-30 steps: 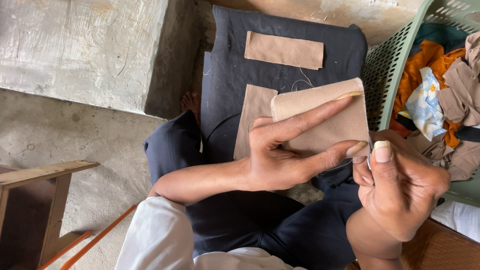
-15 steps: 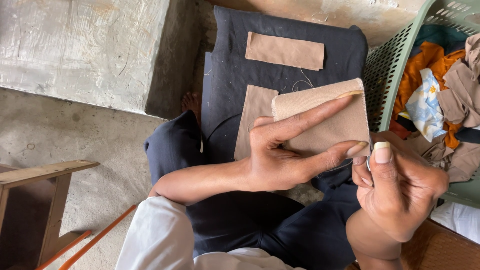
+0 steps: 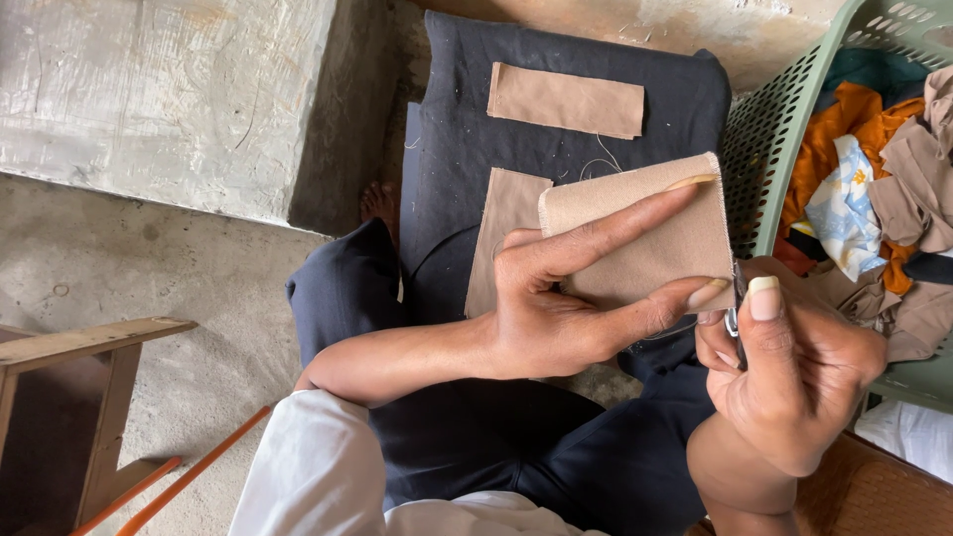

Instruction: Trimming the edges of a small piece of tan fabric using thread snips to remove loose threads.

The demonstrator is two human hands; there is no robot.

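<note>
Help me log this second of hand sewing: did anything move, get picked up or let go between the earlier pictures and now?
Nothing visibly changed. The left hand still pinches the folded tan cloth piece, the right hand still grips a small metal tool at its edge, and the two tan pieces on the dark fabric lie as before.

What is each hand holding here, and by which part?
The left hand pinches the tan cloth piece at its lower edge, forefinger laid across it. The right hand grips a small metal tool, mostly hidden.

matt tan cloth piece, perforated green plastic basket.
</note>
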